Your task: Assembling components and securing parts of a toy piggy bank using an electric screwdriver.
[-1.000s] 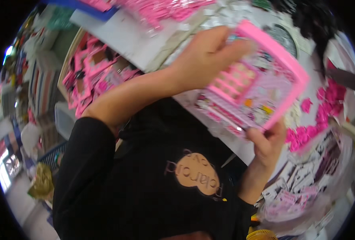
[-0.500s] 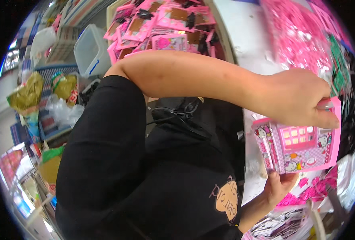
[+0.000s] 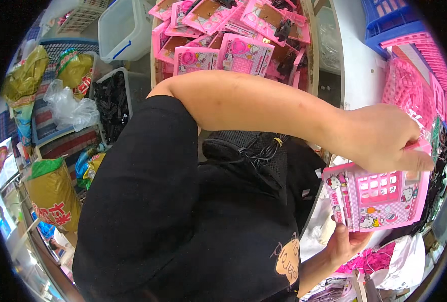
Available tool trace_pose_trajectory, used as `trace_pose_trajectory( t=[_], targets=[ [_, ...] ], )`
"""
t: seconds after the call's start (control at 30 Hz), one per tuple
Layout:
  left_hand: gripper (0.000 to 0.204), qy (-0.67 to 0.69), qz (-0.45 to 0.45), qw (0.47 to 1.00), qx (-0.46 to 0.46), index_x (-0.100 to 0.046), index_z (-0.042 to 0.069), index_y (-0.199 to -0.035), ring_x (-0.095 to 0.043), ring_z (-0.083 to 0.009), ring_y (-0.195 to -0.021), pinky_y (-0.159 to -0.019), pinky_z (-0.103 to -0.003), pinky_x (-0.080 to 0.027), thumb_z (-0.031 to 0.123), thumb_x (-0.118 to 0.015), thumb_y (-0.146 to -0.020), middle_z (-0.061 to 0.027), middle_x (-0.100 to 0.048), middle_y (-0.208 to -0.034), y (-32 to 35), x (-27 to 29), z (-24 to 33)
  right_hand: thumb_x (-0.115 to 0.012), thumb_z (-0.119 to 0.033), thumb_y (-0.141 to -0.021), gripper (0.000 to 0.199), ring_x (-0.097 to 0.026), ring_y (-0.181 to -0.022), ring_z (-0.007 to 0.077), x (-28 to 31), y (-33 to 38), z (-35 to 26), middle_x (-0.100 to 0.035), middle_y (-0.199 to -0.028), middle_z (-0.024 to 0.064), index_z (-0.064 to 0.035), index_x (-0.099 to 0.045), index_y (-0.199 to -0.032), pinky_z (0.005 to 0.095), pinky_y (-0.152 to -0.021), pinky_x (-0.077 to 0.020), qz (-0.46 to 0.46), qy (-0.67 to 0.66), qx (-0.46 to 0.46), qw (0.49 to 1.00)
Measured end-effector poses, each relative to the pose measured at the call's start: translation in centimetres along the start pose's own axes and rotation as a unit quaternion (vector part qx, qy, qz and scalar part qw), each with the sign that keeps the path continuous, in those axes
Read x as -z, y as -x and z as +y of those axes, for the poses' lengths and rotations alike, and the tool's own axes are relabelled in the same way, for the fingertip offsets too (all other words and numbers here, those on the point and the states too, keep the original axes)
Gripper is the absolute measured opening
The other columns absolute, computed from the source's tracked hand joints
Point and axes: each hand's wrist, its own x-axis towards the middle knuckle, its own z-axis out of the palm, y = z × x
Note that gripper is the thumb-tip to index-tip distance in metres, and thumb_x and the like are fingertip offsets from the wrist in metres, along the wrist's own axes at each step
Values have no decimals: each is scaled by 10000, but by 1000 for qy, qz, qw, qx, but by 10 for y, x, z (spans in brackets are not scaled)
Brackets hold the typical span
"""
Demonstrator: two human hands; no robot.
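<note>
On my right I hold a pink plastic toy panel [image 3: 389,206] printed with cartoon cats, with a grid of small keypad-like squares in its middle. My left arm reaches across my body, and my left hand [image 3: 384,141] is closed over the panel's upper part. That hand is slightly blurred and covers part of the panel. My right hand [image 3: 345,245] grips the lower left corner, its thumb on the front and its fingers underneath. The panel is tilted with its printed face toward me, over a white tabletop [image 3: 357,60].
A bin [image 3: 313,60] heaped with similar pink panels [image 3: 246,55] and black parts stands ahead. Pink bagged pieces [image 3: 404,88] and a blue basket [image 3: 392,22] lie at the far right. Loose pink parts [image 3: 367,261] sit near my right hand. At left are a clear tub [image 3: 125,30] and sacks [image 3: 54,194].
The whole view has shifted, so the bin and the blue basket show more fully. Both hands keep hold of the panel, which sits slightly lower in the picture.
</note>
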Motion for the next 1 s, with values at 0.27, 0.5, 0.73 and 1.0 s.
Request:
trace_pose_trajectory(
  t=[0.27, 0.5, 0.73, 1.0],
  targets=[
    [511, 31, -9, 999, -10, -605, -43, -735, -642, -384, -618, -579, -423, -491, 416, -641, -957, -213, -616, -639, 6, 7, -15, -764, 28, -795, 821, -618, -1148, 316, -16, 4, -2, -526, -1369, 225, 53, -328, -1490, 449, -853, -600, -6, 16, -18, 1000],
    [493, -63, -18, 998, 2, -601, -25, -743, -650, -404, -659, -577, -459, -495, 422, -662, -941, -234, -611, -660, 45, 10, -21, -731, 41, -805, 791, -632, -1130, 302, -42, -8, -5, -524, -1397, 198, -5, -350, -1497, 452, -823, -613, 43, 5, -4, 999],
    [461, 160, -3, 966, 204, -605, 28, -1006, -475, -51, -567, -481, -241, -352, 479, -517, -1040, 27, -558, -688, 33, 13, -31, -689, 95, -771, 786, -573, -1220, 304, -28, -9, 15, -501, -1409, 188, 31, -346, -1476, 456, -897, -578, 82, -31, -72, 994],
    [343, 90, -70, 981, 156, -704, -43, -981, -573, -77, -690, -612, -298, -464, 256, -548, -1043, -76, -681, -746, 31, -16, -40, -773, 69, -777, 762, -616, -1177, 254, -45, -9, 17, -594, -1308, 154, 14, -382, -1429, 395, -1031, -487, 86, -183, -92, 975]
  ],
)
